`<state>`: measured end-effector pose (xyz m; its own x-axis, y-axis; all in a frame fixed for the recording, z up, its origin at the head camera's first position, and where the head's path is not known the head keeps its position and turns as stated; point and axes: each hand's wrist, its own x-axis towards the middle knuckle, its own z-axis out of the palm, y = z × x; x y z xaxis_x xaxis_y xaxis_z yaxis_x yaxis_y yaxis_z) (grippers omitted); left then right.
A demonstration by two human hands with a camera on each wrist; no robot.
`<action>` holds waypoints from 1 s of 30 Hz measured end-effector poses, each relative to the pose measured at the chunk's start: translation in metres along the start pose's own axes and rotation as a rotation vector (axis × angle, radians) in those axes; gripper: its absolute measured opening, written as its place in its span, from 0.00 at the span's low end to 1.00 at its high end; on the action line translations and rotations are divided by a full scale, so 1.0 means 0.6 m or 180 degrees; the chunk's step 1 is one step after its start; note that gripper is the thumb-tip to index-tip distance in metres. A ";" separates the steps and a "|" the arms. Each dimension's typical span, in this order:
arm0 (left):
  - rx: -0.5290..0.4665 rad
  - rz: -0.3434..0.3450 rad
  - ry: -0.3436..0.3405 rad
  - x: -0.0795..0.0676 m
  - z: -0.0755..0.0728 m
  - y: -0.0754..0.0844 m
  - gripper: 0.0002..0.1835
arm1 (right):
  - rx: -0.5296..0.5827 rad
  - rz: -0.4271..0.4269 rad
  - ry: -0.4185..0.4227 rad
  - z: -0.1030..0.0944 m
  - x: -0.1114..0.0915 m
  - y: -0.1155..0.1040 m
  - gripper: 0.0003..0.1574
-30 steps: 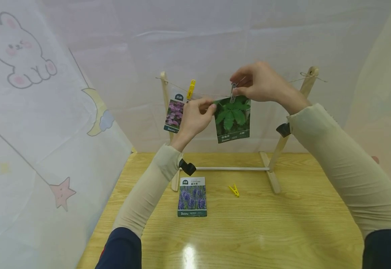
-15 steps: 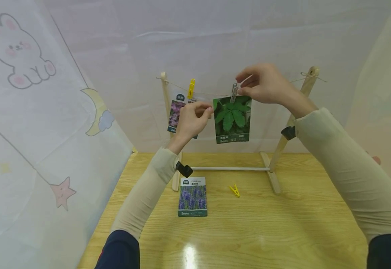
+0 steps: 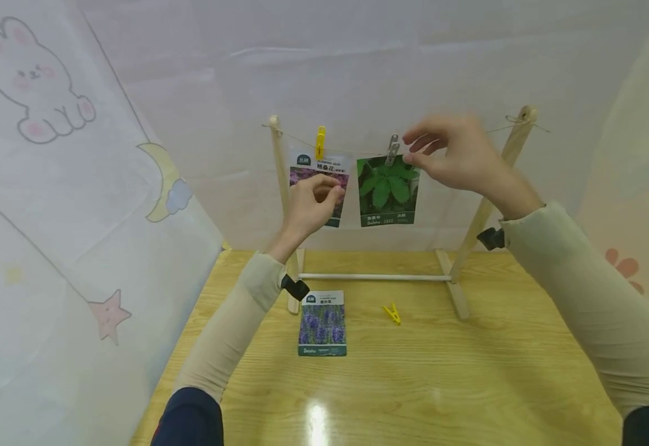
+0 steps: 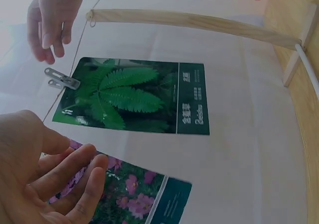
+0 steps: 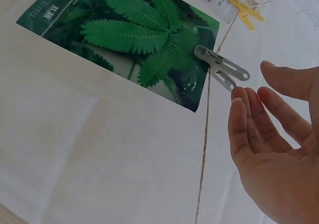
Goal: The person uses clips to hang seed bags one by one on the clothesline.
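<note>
The right hand (image 3: 458,158) is relaxed and grips nothing; its fingertips lie just beside the handles of a slim grey clip (image 3: 393,150), contact not determinable. That clip fastens a rectangular green-leaf seed packet (image 3: 388,193) to a thin brown twine (image 5: 203,157) strung between pale wooden posts (image 3: 516,139). The left hand (image 3: 310,207), fingers loosely bent and holding nothing, is in front of a pink-flower seed packet (image 3: 318,166), hung by a yellow plastic clip (image 3: 320,142). A purple-flower seed packet (image 3: 322,325) and a second yellow plastic clip (image 3: 393,314) lie apart on the wood-grain table (image 3: 469,371).
</note>
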<state>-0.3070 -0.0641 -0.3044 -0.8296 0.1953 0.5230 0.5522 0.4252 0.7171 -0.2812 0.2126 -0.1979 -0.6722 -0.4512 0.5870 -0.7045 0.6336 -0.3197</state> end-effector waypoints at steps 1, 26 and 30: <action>0.0041 0.0001 -0.0008 -0.003 -0.002 -0.002 0.10 | 0.0012 -0.0027 0.0007 0.003 -0.005 0.002 0.15; 0.0166 -0.0266 -0.0382 -0.083 -0.019 -0.078 0.13 | 0.0542 0.0274 -0.0157 0.097 -0.122 0.026 0.16; 0.0194 -0.0279 -0.0396 -0.089 -0.019 -0.090 0.13 | 0.0602 0.0476 -0.0198 0.109 -0.137 0.034 0.17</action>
<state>-0.2913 -0.1075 -0.3658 -0.8803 0.2613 0.3958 0.4743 0.4975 0.7263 -0.2550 0.2213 -0.3017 -0.7807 -0.4028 0.4777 -0.6223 0.5700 -0.5365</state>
